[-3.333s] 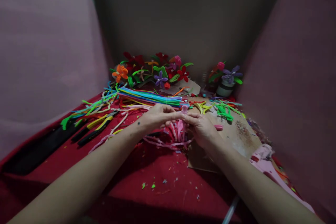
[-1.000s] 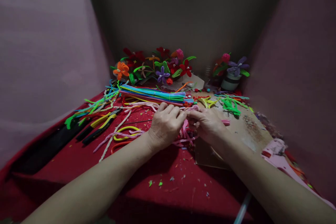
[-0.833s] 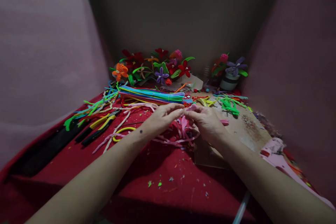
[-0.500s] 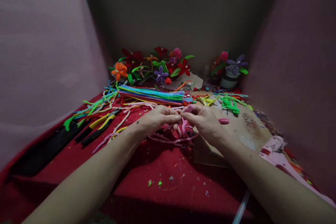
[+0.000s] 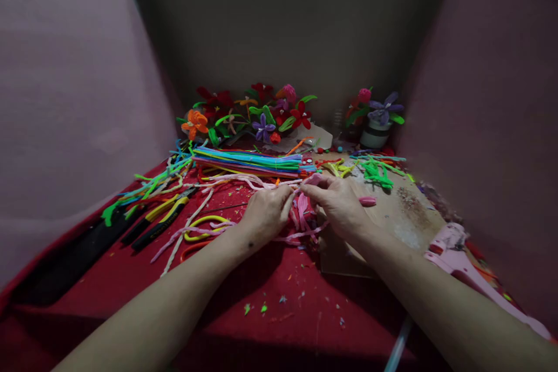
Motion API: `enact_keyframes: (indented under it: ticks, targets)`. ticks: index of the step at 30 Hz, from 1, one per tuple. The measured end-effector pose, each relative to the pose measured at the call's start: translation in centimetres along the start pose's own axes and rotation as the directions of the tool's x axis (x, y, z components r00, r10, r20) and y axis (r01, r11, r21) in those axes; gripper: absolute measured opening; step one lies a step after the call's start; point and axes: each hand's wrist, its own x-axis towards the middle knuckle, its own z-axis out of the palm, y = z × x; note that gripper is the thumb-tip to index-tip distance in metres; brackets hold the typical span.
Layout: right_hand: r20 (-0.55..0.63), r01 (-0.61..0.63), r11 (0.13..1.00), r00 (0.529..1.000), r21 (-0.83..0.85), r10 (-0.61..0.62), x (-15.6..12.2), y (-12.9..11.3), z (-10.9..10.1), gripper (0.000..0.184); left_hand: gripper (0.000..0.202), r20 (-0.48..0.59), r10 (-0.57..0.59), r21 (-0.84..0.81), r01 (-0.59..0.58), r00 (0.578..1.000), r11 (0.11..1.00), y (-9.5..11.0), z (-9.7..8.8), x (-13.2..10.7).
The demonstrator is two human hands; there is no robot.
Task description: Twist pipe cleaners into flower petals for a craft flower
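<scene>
My left hand [image 5: 265,216] and my right hand [image 5: 339,204] meet at the middle of the red cloth [image 5: 244,285]. Both are closed in a pinch on a pink pipe-cleaner piece [image 5: 304,209] held between their fingertips. Looped pink strands hang from it and trail onto the cloth under my hands. A small pink rolled piece [image 5: 367,201] lies on the cardboard sheet [image 5: 405,222] just right of my right hand.
A bundle of coloured pipe cleaners [image 5: 248,161] lies behind my hands. Pipe-cleaner flowers [image 5: 248,114] and a small flower pot [image 5: 375,125] stand at the back. Yellow-handled pliers [image 5: 163,216] lie at the left, green scraps [image 5: 377,174] at the right, a pink glue gun [image 5: 453,253] at far right.
My left hand has turned palm-down and curled tighter onto the pink piece. Both hands stay at the same spot, working the pink strands; the view has shifted slightly.
</scene>
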Motion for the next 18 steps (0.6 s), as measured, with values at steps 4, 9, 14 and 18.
enact_keyframes:
  ticks: [4, 9, 14, 18]
  targets:
    - [-0.062, 0.101, 0.989, 0.992, -0.110, -0.108, 0.0, 0.0, 0.0, 0.020, 0.026, 0.080, 0.003, -0.233, 0.016, 0.997, 0.972, 0.7, -0.7, 0.2]
    - [-0.133, 0.174, 0.961, 0.970, -0.216, -0.206, 0.2, 0.5, -0.1, 0.019, 0.028, 0.145, -0.016, -0.353, 0.067, 0.989, 0.933, 0.6, -1.2, 0.4]
    - [-0.112, 0.443, 0.684, 0.789, -0.579, -0.605, -1.1, -0.4, 0.6, 0.022, 0.028, 0.068, -0.164, -0.373, 0.178, 0.984, 0.911, -1.8, -1.6, 1.0]
    - [0.231, 0.692, 0.295, 0.560, -0.659, -0.796, -2.4, -0.7, 1.2, 0.020, 0.025, 0.066, -0.139, -0.333, 0.154, 0.988, 0.930, -2.0, -1.3, 2.2]
